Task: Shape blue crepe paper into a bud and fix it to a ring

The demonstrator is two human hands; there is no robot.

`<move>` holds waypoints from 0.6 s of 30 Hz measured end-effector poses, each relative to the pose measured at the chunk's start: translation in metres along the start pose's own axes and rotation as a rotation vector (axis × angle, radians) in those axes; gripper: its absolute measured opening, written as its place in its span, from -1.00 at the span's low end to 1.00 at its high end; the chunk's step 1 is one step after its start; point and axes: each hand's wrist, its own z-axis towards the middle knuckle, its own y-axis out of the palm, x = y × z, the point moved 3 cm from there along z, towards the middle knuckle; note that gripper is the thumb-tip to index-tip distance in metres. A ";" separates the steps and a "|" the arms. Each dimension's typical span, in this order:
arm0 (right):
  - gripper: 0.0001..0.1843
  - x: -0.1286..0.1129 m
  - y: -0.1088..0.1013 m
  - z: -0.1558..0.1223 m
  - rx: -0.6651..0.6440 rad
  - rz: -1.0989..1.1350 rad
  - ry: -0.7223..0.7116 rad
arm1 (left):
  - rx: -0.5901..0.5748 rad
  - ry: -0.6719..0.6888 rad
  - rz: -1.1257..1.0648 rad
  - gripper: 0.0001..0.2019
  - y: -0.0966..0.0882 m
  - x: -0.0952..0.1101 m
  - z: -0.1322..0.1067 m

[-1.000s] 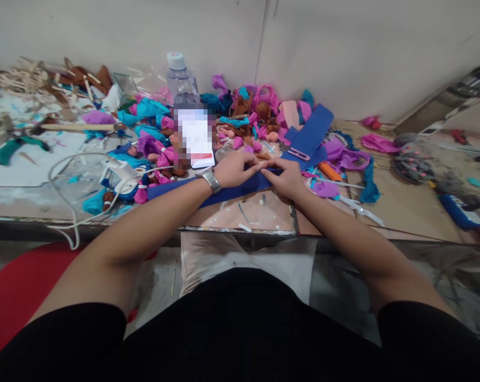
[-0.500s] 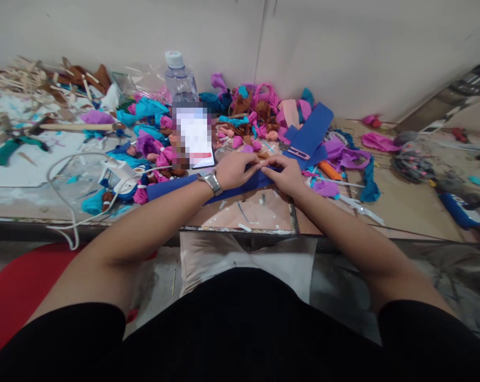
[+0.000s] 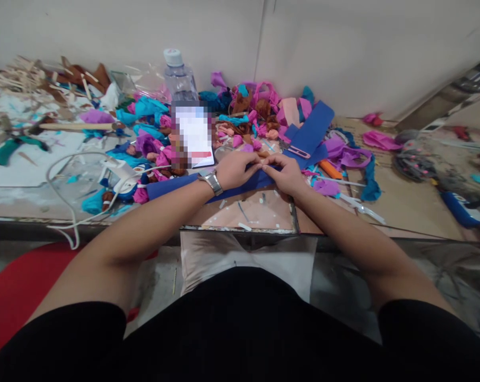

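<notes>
A long strip of dark blue crepe paper (image 3: 170, 185) lies along the front of the bench, running under both hands. My left hand (image 3: 235, 170), with a watch on the wrist, pinches the upper edge of the strip between thumb and fingers. Directly beside it, my right hand (image 3: 286, 175) pinches the same strip, the two thumb tips nearly touching. What sits right between the fingertips is too small to make out. Behind my right hand is a folded blue paper piece (image 3: 314, 124) with a pink-handled tool (image 3: 298, 152) on it.
A lit phone (image 3: 200, 135) leans in front of a clear bottle (image 3: 180, 79). Crumpled pink, purple, brown and turquoise paper pieces (image 3: 148, 109) heap along the wall. A white cable (image 3: 49, 180) loops over the front edge at left, near green-handled pliers (image 3: 9, 151). An orange object (image 3: 330, 170) lies at right.
Both hands stay pinched together at the strip, with only a tiny shift of the fingers. The bench things lie as before; the view has moved slightly.
</notes>
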 end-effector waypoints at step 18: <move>-0.70 0.009 -0.001 0.003 -0.104 0.087 0.168 | -0.038 -0.012 0.016 -0.71 -0.001 -0.003 0.002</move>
